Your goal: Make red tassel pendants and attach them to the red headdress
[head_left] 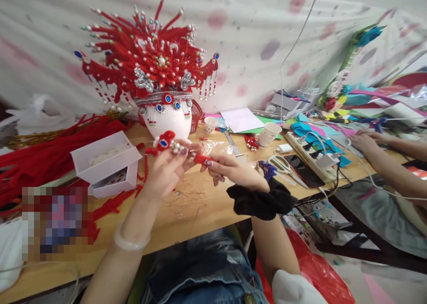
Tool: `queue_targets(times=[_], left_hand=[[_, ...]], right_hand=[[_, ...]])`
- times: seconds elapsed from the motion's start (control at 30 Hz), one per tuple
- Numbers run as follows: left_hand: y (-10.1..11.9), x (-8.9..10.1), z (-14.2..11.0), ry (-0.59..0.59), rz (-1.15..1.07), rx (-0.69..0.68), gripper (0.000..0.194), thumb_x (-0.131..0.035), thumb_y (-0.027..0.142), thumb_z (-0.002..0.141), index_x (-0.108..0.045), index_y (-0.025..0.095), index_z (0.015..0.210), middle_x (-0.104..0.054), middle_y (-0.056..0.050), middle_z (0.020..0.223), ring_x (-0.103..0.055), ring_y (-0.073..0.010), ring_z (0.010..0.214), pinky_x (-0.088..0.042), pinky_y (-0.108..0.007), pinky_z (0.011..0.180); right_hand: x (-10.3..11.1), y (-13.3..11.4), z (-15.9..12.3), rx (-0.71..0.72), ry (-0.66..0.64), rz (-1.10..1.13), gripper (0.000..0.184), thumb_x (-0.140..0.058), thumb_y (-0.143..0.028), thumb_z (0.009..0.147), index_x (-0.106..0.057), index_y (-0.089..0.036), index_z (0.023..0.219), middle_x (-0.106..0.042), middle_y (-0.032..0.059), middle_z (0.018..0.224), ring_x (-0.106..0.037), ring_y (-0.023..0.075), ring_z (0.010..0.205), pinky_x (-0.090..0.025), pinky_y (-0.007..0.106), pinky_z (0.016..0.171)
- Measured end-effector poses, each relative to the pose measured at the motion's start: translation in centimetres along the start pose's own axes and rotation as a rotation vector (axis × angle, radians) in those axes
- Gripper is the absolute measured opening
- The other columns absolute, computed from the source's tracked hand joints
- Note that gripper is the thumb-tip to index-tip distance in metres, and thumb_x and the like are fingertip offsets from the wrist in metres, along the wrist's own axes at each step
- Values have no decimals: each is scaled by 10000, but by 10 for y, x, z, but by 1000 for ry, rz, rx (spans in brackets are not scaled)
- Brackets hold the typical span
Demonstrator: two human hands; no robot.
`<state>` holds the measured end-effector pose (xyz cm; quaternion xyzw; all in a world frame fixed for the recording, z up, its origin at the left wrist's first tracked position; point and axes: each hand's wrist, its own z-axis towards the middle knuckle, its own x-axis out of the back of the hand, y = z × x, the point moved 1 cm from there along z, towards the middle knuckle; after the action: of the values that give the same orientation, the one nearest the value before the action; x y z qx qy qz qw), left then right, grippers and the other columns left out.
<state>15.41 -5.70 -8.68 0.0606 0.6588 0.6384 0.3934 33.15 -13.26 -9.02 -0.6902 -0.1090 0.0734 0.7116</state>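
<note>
My left hand (167, 170) is raised over the wooden table (187, 215), fingers pinched on a small red ornament (164, 142) with a blue gem and pearl beads. My right hand (230, 169) meets it from the right, pinching the ornament's red stem (200, 159). A white bangle is on my left wrist and a black scrunchie (263, 200) on my right. Behind the hands stands a large red beaded headdress (150, 63) on a white head form (170, 119).
An open white box (106, 161) and a heap of red pipe cleaners (43, 155) lie at left. Paper cups (268, 134), scissors (282, 165), a phone (302, 169) and a power strip (308, 155) sit at right. Another person's arm (383, 159) rests on the table's right end.
</note>
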Motion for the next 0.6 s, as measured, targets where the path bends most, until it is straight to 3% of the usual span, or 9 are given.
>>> queue_targets(times=[0.1, 0.2, 0.3, 0.37, 0.47, 0.53, 0.57, 0.6], left_hand=[[-3, 3, -16, 4, 271, 49, 345, -831, 290, 667, -587, 213, 899, -742, -89, 1106, -678, -274, 1096, -542, -405, 956], [-12, 6, -29, 101, 528, 32, 351, -831, 267, 640, -542, 231, 837, -753, -61, 1010, -704, -260, 1009, -567, -359, 884], [-19, 9, -39, 201, 568, 15, 325, -778, 266, 712, -465, 251, 799, -746, -16, 880, -728, -203, 775, -585, -292, 706], [-21, 12, -42, 247, 523, 14, 332, -765, 284, 737, -439, 252, 791, -738, -3, 847, -723, -180, 692, -588, -277, 665], [-20, 19, -43, 348, 504, 5, 360, -804, 312, 705, -462, 239, 790, -727, 4, 809, -735, -180, 684, -593, -258, 653], [-19, 24, -41, 409, 499, -14, 352, -825, 314, 684, -532, 230, 862, -729, 8, 819, -741, -178, 697, -588, -239, 641], [-18, 25, -40, 422, 484, -25, 364, -829, 313, 681, -569, 226, 921, -735, 7, 840, -742, -175, 715, -588, -235, 649], [-18, 27, -38, 423, 465, -32, 382, -830, 313, 681, -601, 222, 972, -742, 3, 862, -741, -171, 734, -589, -235, 665]], right_hand=[[-4, 14, -1, -39, -17, -34, 416, -530, -574, 918, -608, -165, 917, -402, -79, 612, -424, 63, 531, -500, 206, 566], [-14, 21, -1, -100, -2, -79, 379, -498, -538, 941, -585, -177, 862, -411, -76, 605, -448, 66, 519, -495, 201, 547], [-24, 10, -20, -157, 47, -213, 299, -449, -424, 978, -575, -186, 850, -466, -59, 600, -517, 83, 521, -471, 203, 525], [-22, -6, -54, -170, 114, -366, 289, -422, -383, 993, -596, -191, 866, -519, -45, 574, -527, 92, 513, -444, 211, 533], [10, -31, -126, -250, 242, -488, 330, -439, -473, 980, -640, -212, 960, -583, -15, 571, -548, 129, 507, -458, 249, 541], [52, -38, -165, -302, 637, -649, 342, -416, -480, 979, -651, -232, 973, -583, 2, 559, -574, 167, 544, -466, 276, 559], [76, -37, -177, -342, 787, -767, 318, -446, -464, 959, -662, -231, 949, -617, 30, 608, -606, 190, 611, -479, 289, 590], [100, -31, -181, -423, 858, -854, 275, -486, -432, 932, -666, -227, 903, -664, 63, 699, -614, 202, 642, -482, 301, 602]])
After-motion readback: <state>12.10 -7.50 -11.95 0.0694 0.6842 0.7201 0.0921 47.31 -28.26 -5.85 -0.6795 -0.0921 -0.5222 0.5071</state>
